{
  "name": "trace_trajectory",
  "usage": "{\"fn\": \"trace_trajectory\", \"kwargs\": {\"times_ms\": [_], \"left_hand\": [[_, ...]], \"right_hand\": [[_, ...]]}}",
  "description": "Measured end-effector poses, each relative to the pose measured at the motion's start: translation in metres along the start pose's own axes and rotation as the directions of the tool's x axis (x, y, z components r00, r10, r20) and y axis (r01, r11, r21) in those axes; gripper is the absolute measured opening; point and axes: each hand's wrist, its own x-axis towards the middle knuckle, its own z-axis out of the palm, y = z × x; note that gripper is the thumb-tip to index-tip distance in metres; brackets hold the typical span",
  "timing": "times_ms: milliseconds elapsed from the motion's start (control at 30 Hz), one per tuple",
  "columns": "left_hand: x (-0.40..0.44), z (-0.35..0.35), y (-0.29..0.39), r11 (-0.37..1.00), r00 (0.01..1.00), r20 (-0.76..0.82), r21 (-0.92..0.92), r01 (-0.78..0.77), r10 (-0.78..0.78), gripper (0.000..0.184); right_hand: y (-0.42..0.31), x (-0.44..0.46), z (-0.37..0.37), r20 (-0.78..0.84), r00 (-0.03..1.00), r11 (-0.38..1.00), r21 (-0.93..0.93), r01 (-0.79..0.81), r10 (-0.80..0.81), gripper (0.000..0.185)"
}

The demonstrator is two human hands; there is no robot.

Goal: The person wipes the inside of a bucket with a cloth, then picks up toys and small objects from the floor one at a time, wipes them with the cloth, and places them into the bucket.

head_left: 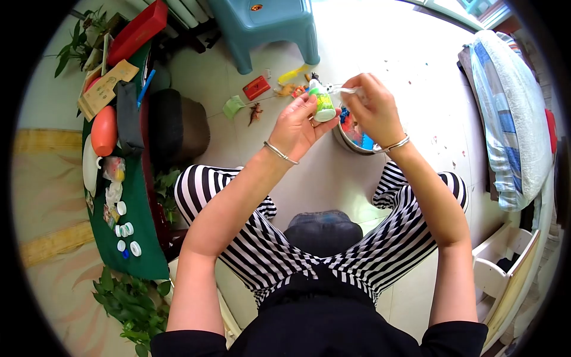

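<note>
My left hand (292,126) is wrapped round a small white bottle with a green and yellow label (323,106), held tilted in front of me. My right hand (376,110) is beside the bottle's upper end, its fingers pinched on a small whitish piece (348,90) whose kind I cannot make out. Below both hands stands a round metal bucket (344,143) holding blue and red things, partly hidden by my right hand. Just beyond the bottle, small toys and a yellow object (292,74) lie on the floor.
A blue plastic stool (264,33) stands ahead. A red box (256,88), a green piece (234,106) and a toy dinosaur (255,113) lie on the floor. The green-covered table (146,250) at left bears several white caps. A bed (511,119) is at right.
</note>
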Motion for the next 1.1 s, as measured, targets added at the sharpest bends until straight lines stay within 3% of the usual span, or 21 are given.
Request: {"fn": "trace_trajectory", "kwargs": {"times_ms": [67,133,200,267,333,400,467,533,600,667,700,800,833,867,967,1033,1067,1100], "left_hand": [[0.002,-0.001,0.001,0.999,1.000,-0.009,-0.025,-0.027,0.027,0.023],[0.003,-0.002,-0.002,0.998,0.999,-0.021,-0.045,-0.040,0.039,0.023],[0.004,-0.004,0.001,0.972,1.000,0.010,-0.233,0.003,-0.001,0.023],[0.003,-0.003,0.003,0.990,1.000,-0.008,-0.140,-0.021,0.020,0.022],[0.001,0.000,0.001,0.998,0.999,-0.006,-0.043,-0.051,0.050,0.022],[-0.001,0.003,-0.002,0.998,1.000,0.003,-0.056,-0.028,0.028,0.022],[-0.002,0.003,0.001,0.998,1.000,0.017,-0.061,-0.015,0.016,0.023],[-0.002,0.000,0.003,1.000,1.000,0.015,-0.006,0.018,-0.018,0.034],[0.000,-0.003,0.001,1.000,0.998,0.050,0.004,0.022,-0.022,0.035],[-0.001,-0.006,-0.002,0.999,0.996,0.082,0.023,0.032,-0.034,0.035],[-0.001,-0.006,-0.001,0.998,0.994,0.096,0.010,0.055,-0.056,0.036],[-0.006,0.007,0.006,0.997,0.991,0.113,-0.018,0.069,-0.066,0.036],[-0.007,0.010,0.006,0.997,0.992,0.109,-0.034,0.070,-0.066,0.036],[-0.007,0.010,0.004,0.996,0.992,0.106,-0.039,0.075,-0.070,0.036],[-0.002,0.009,0.004,0.993,0.981,0.178,-0.079,0.087,-0.071,0.035],[-0.002,0.006,0.000,0.993,0.996,0.089,0.117,-0.004,-0.006,0.035],[-0.001,0.003,-0.002,0.994,0.996,0.086,0.111,-0.006,-0.004,0.035],[0.001,0.000,-0.003,1.000,0.997,0.075,0.021,-0.010,0.009,0.035]], "right_hand": [[-0.004,-0.002,0.001,-0.023,0.998,0.998,-0.025,0.053,-0.053,0.012],[-0.009,-0.010,0.006,0.099,0.955,0.960,0.006,0.280,-0.279,0.012],[-0.008,-0.011,0.003,0.095,0.979,0.983,-0.003,0.183,-0.182,0.011],[-0.006,-0.009,0.000,0.102,0.995,1.000,-0.030,-0.008,0.011,0.010],[0.000,-0.007,0.006,0.056,0.998,0.998,0.055,-0.021,0.018,0.010],[0.001,-0.007,0.012,0.014,0.959,0.959,0.022,0.282,-0.282,0.013],[0.005,-0.006,0.005,0.051,0.978,0.979,0.012,0.204,-0.205,0.012],[0.010,0.001,-0.001,-0.061,0.998,1.000,-0.002,0.016,-0.016,0.011],[0.000,0.003,-0.002,-0.070,0.996,0.999,0.014,0.051,-0.050,0.011],[-0.002,0.001,0.001,0.031,0.999,0.995,0.094,0.042,-0.045,0.010],[0.004,0.001,-0.001,0.032,0.997,0.996,0.051,-0.076,0.075,0.011],[0.002,0.012,-0.005,-0.065,0.997,0.995,0.094,-0.032,0.038,0.013],[-0.003,0.008,-0.005,-0.032,0.997,0.967,0.247,-0.061,0.072,0.013],[-0.002,0.006,-0.004,-0.029,0.997,0.967,0.246,-0.069,0.078,0.013],[0.005,0.007,-0.002,-0.014,1.000,0.999,-0.041,-0.010,0.010,0.012],[0.004,0.010,-0.002,-0.043,0.996,0.997,-0.037,0.075,-0.076,0.012],[0.001,0.008,-0.003,-0.076,0.986,0.989,-0.039,0.146,-0.148,0.012],[-0.009,0.003,0.000,0.002,1.000,0.987,0.161,0.011,-0.011,0.012]]}}
